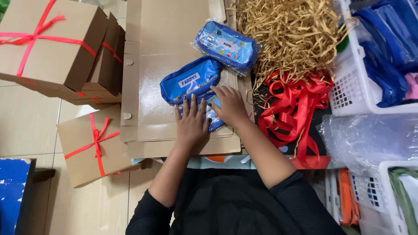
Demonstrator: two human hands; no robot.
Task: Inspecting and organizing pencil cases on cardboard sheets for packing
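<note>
A blue pencil pouch lies flat under both hands, mostly hidden. The left hand rests on it with fingers spread and released; the right hand presses its far end, fingers uncurled. Another blue pouch lies just beyond the fingertips.

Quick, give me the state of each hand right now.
Left hand: open, flat on the blue pouch.
Right hand: open, fingers resting on the same pouch.
</note>
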